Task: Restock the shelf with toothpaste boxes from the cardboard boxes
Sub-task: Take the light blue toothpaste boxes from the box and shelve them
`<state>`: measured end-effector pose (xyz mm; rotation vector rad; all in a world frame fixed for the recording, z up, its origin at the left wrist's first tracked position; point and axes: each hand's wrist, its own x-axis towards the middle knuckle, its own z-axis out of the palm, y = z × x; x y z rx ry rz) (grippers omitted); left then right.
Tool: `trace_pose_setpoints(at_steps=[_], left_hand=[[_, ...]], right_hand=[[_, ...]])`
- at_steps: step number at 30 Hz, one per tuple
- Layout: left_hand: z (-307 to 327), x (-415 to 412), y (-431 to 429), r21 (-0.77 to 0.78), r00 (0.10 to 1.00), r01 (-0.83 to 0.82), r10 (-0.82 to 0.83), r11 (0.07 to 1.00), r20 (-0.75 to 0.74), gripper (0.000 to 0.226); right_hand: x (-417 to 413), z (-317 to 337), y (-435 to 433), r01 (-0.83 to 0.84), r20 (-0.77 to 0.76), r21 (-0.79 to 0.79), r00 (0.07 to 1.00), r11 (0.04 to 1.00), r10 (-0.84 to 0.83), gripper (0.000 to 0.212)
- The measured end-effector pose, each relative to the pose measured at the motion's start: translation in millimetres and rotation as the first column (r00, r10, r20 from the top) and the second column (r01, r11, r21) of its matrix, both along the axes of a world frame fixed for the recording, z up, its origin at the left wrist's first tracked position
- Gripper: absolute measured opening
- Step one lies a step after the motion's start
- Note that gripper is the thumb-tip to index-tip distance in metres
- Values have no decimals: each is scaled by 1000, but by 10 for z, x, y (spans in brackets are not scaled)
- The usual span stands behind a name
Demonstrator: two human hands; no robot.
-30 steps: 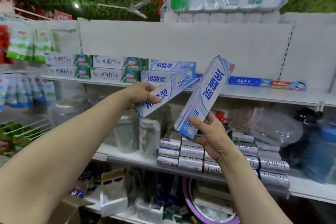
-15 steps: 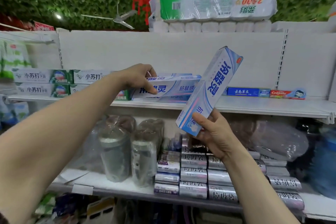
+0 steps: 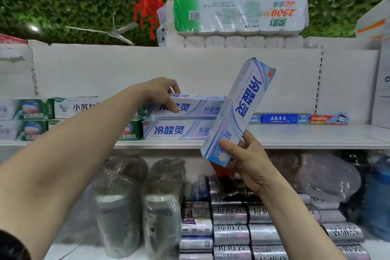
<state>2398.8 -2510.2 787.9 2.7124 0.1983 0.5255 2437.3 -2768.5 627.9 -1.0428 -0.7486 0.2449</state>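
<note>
My left hand (image 3: 161, 93) grips the left end of a white-and-blue toothpaste box (image 3: 196, 106), which lies level on top of another box of the same kind (image 3: 175, 130) on the white shelf (image 3: 295, 135). My right hand (image 3: 242, 160) holds the lower end of a second white-and-blue toothpaste box (image 3: 240, 107), tilted steeply up to the right in front of the shelf. Green-and-white toothpaste boxes (image 3: 31, 110) are stacked to the left. No cardboard box is in view.
A blue box (image 3: 279, 118) and a red box (image 3: 329, 119) lie at the back of the shelf, right of them bare board. Toilet-paper packs (image 3: 240, 19) sit on top. Below stand wrapped flasks (image 3: 118, 207) and silver rolls (image 3: 230, 217).
My left hand carried its box up from a tilted pose in the air and laid it level on the stack. The right hand kept its box tilted. The camera view rose.
</note>
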Motion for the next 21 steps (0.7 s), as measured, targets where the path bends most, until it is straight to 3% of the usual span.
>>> trace_pose_setpoints(at_steps=[6,12,21], left_hand=[[-21,205,290,-15,1000,-6,6,1000,-11,47],[-41,343,428,-8,999,5,-5,1000,-45,47],[-65,458,409,271,993,-105,116,957,-27,57]], right_hand=[[85,106,181,21,-13,75,1000,997,-20,72],[107,197,344,15,23,72,1000,997,-16,58],[95,238,502,30,42,28,999,999,-31,64]])
